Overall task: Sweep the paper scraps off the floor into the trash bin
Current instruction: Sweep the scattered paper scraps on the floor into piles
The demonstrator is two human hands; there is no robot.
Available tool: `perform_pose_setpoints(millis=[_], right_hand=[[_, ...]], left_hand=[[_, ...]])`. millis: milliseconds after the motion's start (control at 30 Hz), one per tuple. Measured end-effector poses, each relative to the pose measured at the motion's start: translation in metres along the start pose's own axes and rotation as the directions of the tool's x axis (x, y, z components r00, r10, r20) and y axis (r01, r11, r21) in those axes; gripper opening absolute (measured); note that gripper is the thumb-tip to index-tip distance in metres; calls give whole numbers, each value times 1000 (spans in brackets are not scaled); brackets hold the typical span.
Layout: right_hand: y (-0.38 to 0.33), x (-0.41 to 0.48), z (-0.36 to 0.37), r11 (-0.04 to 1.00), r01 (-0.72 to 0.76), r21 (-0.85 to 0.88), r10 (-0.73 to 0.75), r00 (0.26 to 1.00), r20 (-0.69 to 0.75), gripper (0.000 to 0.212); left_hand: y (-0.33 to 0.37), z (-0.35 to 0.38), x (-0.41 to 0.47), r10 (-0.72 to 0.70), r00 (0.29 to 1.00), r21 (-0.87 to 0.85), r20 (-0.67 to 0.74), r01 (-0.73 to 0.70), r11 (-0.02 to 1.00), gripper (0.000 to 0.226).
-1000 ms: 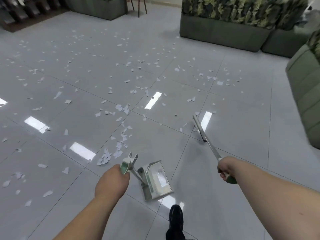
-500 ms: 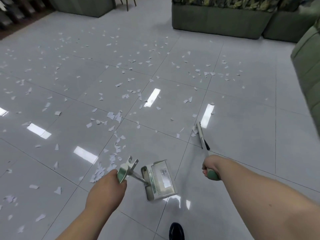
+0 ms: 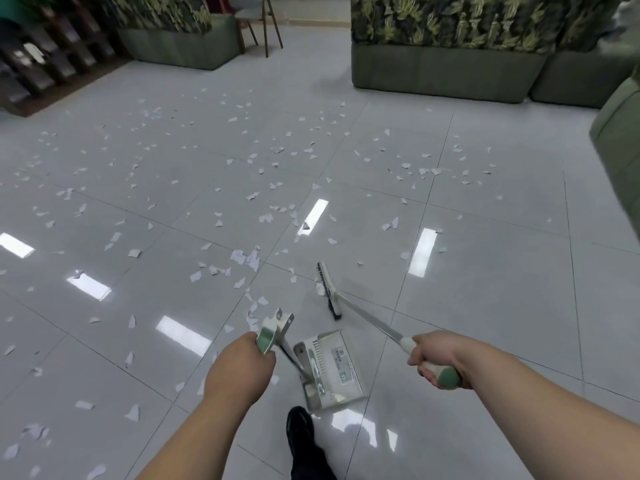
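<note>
White paper scraps [image 3: 246, 258] lie scattered over the glossy grey tile floor, thickest ahead and to the left. My left hand [image 3: 239, 370] grips the green-and-white handle of a long-handled dustpan [image 3: 330, 368], whose grey pan rests on the floor just in front of my foot. My right hand [image 3: 437, 358] holds the green-tipped grip of a broom. Its metal shaft runs up-left to the broom head [image 3: 328, 291], which touches the floor just beyond the pan, with one scrap against its bristles. No trash bin is visible.
Green sofas with leaf-print backs [image 3: 446, 67] stand at the back and along the right edge [image 3: 620, 150]. Another green sofa [image 3: 180, 46] and wooden chair legs [image 3: 266, 29] are at the back left, dark shelving [image 3: 31, 64] far left. My black shoe [image 3: 301, 434] is behind the pan.
The broom head has swung in from farther right toward the dustpan, its bristles now side-on near the pan's mouth. The camera tilted up, showing more of the room. The dustpan stayed in place.
</note>
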State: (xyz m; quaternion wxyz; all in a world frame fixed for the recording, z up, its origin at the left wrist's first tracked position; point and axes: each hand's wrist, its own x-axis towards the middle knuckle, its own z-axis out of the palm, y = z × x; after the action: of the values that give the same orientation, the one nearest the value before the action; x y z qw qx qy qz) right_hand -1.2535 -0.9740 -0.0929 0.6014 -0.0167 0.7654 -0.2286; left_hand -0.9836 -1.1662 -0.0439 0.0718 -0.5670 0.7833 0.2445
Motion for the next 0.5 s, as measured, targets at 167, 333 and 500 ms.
perform_pose_setpoints(millis=[167, 333, 500], right_hand=[[-32, 9, 8, 997, 18, 69, -9, 992, -127, 34], [-88, 29, 18, 992, -30, 120, 58, 970, -235, 15], [-145, 66, 33, 991, -89, 98, 115, 944, -311, 8]], left_hand=[[-13, -21, 48, -2, 999, -71, 41, 5, 997, 12], [-29, -43, 103, 34, 996, -123, 87, -23, 992, 13], [-42, -61, 158, 68, 994, -58, 88, -63, 996, 14]])
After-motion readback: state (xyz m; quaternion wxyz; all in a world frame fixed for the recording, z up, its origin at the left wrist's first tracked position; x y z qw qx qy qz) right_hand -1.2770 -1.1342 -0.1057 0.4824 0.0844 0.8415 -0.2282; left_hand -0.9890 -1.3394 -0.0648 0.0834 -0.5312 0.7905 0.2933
